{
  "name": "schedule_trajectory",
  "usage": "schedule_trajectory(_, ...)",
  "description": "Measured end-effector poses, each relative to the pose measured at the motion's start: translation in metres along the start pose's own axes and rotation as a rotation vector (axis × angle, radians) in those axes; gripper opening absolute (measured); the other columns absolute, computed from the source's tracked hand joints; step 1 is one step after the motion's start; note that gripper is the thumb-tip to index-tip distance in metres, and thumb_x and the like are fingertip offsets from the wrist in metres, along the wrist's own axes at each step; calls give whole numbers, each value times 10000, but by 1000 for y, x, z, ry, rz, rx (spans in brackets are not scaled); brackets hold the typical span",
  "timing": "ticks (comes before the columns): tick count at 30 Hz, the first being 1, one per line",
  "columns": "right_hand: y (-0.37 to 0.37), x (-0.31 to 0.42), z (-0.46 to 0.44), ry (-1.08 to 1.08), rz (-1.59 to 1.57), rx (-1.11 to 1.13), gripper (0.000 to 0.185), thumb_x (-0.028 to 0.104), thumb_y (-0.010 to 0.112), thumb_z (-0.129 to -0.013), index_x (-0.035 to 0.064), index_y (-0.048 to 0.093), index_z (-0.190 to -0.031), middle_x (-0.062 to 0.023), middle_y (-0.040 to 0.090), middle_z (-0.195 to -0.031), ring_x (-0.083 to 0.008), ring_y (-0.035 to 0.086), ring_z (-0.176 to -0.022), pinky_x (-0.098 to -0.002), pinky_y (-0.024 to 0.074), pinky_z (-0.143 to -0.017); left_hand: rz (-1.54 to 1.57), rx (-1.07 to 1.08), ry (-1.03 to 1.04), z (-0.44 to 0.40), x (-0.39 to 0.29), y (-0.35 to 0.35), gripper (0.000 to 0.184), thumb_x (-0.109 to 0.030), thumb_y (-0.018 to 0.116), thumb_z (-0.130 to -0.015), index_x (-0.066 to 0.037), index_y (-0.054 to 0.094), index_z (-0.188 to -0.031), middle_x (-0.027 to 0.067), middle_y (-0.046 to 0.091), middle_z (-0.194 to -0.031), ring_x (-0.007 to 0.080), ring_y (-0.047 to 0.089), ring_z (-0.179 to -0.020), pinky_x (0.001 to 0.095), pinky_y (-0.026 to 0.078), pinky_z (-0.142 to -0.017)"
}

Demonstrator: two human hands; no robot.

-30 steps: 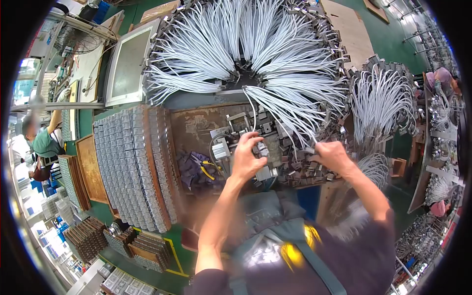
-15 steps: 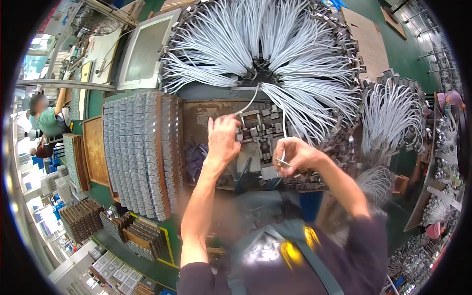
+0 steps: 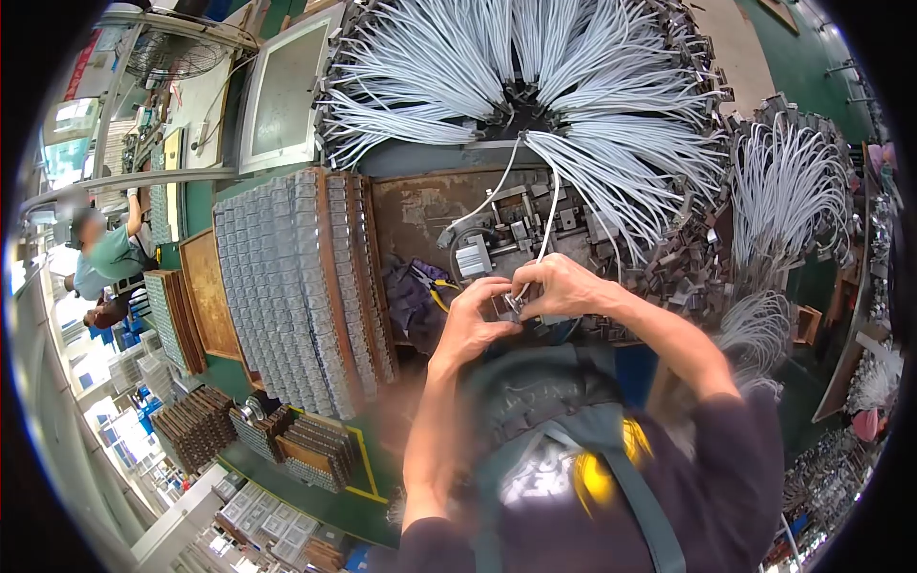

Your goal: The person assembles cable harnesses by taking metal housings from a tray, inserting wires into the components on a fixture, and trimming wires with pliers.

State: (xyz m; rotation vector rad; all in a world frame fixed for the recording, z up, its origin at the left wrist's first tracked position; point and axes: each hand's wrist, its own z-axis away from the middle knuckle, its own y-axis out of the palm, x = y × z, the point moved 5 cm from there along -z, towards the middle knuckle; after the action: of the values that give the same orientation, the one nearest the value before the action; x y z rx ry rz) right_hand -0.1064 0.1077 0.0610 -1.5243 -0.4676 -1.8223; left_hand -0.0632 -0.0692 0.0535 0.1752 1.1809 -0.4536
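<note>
My left hand [image 3: 475, 323] and my right hand [image 3: 565, 288] meet low in the middle of the head view. Both pinch a small metal connector [image 3: 514, 305], partly hidden by the fingers. From it a white cable [image 3: 549, 224] runs up to the big cable bundle [image 3: 602, 196]. Just beyond my hands stands a metal fixture [image 3: 521, 226] on the worn bench [image 3: 406, 201]. A second white cable [image 3: 495, 194] ends left of the fixture in a small connector [image 3: 446, 237]. Yellow-handled pliers [image 3: 437, 285] lie on a dark purple cloth [image 3: 411, 304] left of my hands.
Stacked trays of grey metal parts [image 3: 272, 277] stand at the left. Many loose metal pieces [image 3: 669, 282] are heaped on the bench at the right, near another cable bundle [image 3: 788, 191]. A person in a green top [image 3: 110, 256] is at the far left.
My left hand has left the fixture's left side and come down to the connector in my right hand. My right hand has shifted slightly up. The pliers now show in full view.
</note>
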Motion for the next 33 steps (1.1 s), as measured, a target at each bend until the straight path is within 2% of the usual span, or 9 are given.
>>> schedule_trajectory(4,-3,1,5,80,-72,81,368,145,838,-683,-32,700,-974,-182,736,-841,-284,738,-789,-362,570,-707,-123,92,-1,2,-17,7,586,-45,876,-659,17,668,-1204,104,635,-1285,201,643,-1128,345,533,-932)
schedule_trajectory(9,-1,-9,10,74,-178,72,395,156,877,-667,-35,686,-956,-163,742,-813,-234,736,-768,-336,567,-687,-437,104,146,5,-42,7,586,-47,841,-608,-10,683,-1171,156,689,-1198,326,651,-1098,390,528,-951)
schedule_trajectory(16,5,-10,14,102,-124,122,402,157,890,-662,-33,682,-949,-139,746,-819,-203,724,-739,-338,568,-690,-530,153,131,19,-34,13,606,-72,852,-627,-11,665,-1201,160,693,-1190,337,655,-1079,404,530,-941)
schedule_trajectory(18,9,-13,14,64,-86,95,393,139,882,-667,-43,675,-948,-139,744,-815,-199,720,-720,-334,564,-654,-497,27,132,27,-30,17,607,-90,862,-650,-10,655,-1216,172,696,-1162,341,673,-1033,400,546,-897)
schedule_trajectory(20,17,-25,11,96,-139,134,392,130,873,-676,-56,674,-958,-148,741,-804,-206,723,-710,-330,569,-619,-476,21,87,34,-27,27,588,-100,863,-708,-9,638,-1244,175,702,-1134,287,704,-958,368,562,-841)
schedule_trajectory(23,6,-16,10,210,-223,235,373,118,840,-723,-86,667,-984,-167,733,-781,-220,728,-684,-321,580,-558,-337,-111,-17,43,-11,34,689,-57,859,-771,-10,520,-1369,149,709,-1127,143,682,-845,293,565,-745)
schedule_trajectory(26,7,-26,7,363,-258,309,243,109,736,-863,-86,671,-994,-177,735,-804,-216,731,-654,-320,597,-541,-219,-168,-66,49,-1,40,730,-20,858,-769,-10,474,-1390,156,705,-1139,113,669,-839,271,561,-722)
schedule_trajectory(31,8,-26,10,277,-352,191,211,68,663,-915,-138,657,-955,-193,708,-739,-240,739,-641,-333,605,-537,120,-238,-66,48,24,50,683,22,826,-801,-31,463,-1377,161,678,-1183,155,682,-865,278,574,-743)
schedule_trajectory(33,6,-26,13,273,-349,169,206,62,659,-917,-141,657,-948,-194,706,-737,-242,740,-644,-334,605,-538,487,-246,-107,45,31,56,645,79,784,-820,-29,449,-1361,164,669,-1166,187,697,-899,299,593,-774)
